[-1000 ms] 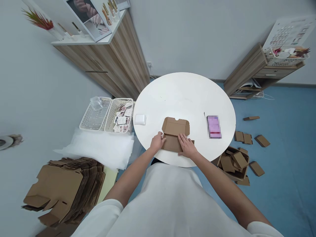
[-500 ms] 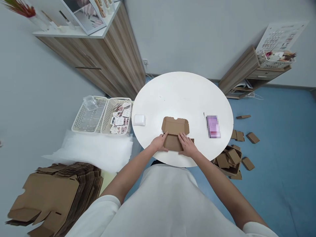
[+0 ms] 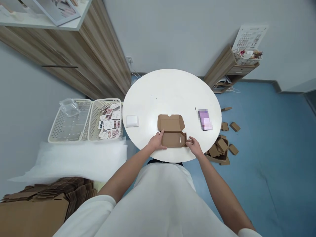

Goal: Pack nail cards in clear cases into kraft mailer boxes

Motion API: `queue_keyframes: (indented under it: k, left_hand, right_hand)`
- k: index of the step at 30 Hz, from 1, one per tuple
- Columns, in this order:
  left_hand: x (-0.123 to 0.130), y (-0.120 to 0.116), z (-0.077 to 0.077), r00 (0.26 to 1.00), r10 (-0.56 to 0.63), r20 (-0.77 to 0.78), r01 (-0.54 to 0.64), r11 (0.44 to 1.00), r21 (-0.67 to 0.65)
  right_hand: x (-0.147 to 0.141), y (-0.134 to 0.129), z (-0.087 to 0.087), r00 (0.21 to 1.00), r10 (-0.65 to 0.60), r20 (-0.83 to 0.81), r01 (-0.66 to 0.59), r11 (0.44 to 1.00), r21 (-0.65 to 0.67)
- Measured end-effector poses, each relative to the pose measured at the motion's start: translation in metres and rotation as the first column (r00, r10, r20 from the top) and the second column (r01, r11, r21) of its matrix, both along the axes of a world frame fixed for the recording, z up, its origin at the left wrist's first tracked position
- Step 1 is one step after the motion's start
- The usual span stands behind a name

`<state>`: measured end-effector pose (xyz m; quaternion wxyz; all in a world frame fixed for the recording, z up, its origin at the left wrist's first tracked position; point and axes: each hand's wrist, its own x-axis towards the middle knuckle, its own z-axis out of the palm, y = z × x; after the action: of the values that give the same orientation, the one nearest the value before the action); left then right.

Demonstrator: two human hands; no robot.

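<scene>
A small brown cardboard box (image 3: 172, 140) lies on the white oval table (image 3: 170, 90) close to my body. Its lid flap (image 3: 171, 123) is folded back, away from me, and its shallow tray has raised side walls. A pale slot shows in the tray near the right end. My left hand (image 3: 156, 142) grips the left end, with its digits on the wall and the near corner. At the right end, my right hand (image 3: 194, 146) has bent fingers on the end wall.
A white packet (image 3: 132, 121) lies left on the table, a blurred purple item (image 3: 204, 119) right. Left are baskets with clear cases (image 3: 70, 121) and printed cards (image 3: 108, 121), above white sheets (image 3: 81, 158) and stacked flat cardboard (image 3: 34, 210). Folded boxes (image 3: 218, 149) fill a floor container at right.
The box's right end and walls now stand up, where the panel was flatter. My right hand has moved from the middle crease to the right end. The view has shifted.
</scene>
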<state>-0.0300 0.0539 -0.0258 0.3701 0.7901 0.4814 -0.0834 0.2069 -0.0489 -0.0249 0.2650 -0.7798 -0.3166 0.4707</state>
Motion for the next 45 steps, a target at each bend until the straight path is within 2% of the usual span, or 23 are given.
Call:
queue_keyframes:
  k: [2, 8, 11, 14, 16, 18, 21, 23, 28, 32, 35, 40, 45]
  left_hand:
    - [0.001, -0.001, -0.001, 1.0, -0.002, 0.005, 0.002, 1.0, 0.006]
    - [0.01, -0.002, -0.001, 1.0, 0.007, 0.026, -0.007, 1.0, -0.001]
    - [0.013, -0.003, 0.001, 1.0, 0.01, 0.003, -0.01, 1.0, -0.021]
    - [0.011, -0.007, 0.002, 0.999, 0.02, 0.032, -0.02, 1.0, -0.013]
    - [0.008, -0.012, 0.001, 0.993, 0.08, 0.086, -0.081, 0.997, 0.015]
    - [0.004, -0.017, -0.002, 0.972, 0.198, 0.124, -0.205, 0.978, 0.047]
    - [0.002, -0.022, -0.006, 0.918, 0.385, 0.095, -0.39, 0.92, 0.035]
    - [0.004, -0.021, -0.01, 0.895, 0.445, 0.037, -0.445, 0.896, 0.001]
    - [0.011, -0.016, -0.013, 0.886, 0.452, -0.104, -0.454, 0.891, 0.011]
    - [0.014, -0.016, -0.015, 0.875, 0.461, -0.147, -0.463, 0.886, 0.02]
    - [0.011, -0.017, -0.017, 0.882, 0.458, -0.112, -0.459, 0.888, 0.019]
    - [0.006, -0.019, -0.015, 0.896, 0.443, 0.035, -0.443, 0.896, -0.02]
    - [0.002, -0.026, -0.009, 0.852, 0.5, 0.156, -0.49, 0.866, -0.102]
  right_hand:
    - [-0.005, 0.003, 0.004, 1.0, 0.002, 0.0, -0.002, 1.0, 0.004]
    - [-0.014, 0.01, 0.009, 0.989, 0.125, -0.08, -0.119, 0.99, 0.081]
    - [-0.014, 0.017, 0.007, 0.991, 0.116, 0.073, -0.12, 0.992, 0.046]
    - [-0.014, 0.026, 0.002, 0.931, 0.207, 0.299, -0.196, 0.978, -0.064]
    - [-0.015, 0.03, -0.001, 0.883, 0.266, 0.386, -0.235, 0.964, -0.127]
    - [-0.016, 0.034, -0.004, 0.856, 0.295, 0.424, -0.251, 0.955, -0.156]
    - [-0.017, 0.037, -0.009, 0.84, 0.327, 0.434, -0.276, 0.945, -0.178]
    - [-0.018, 0.038, -0.012, 0.833, 0.343, 0.434, -0.289, 0.939, -0.187]
    - [-0.021, 0.039, -0.018, 0.823, 0.372, 0.429, -0.317, 0.928, -0.198]
    - [-0.024, 0.038, -0.02, 0.817, 0.369, 0.443, -0.314, 0.929, -0.195]
    - [-0.024, 0.037, -0.02, 0.835, 0.345, 0.429, -0.304, 0.938, -0.164]
    - [-0.021, 0.033, -0.015, 0.871, 0.322, 0.372, -0.289, 0.947, -0.142]
    - [-0.02, 0.026, -0.004, 0.896, 0.261, 0.359, -0.235, 0.965, -0.115]
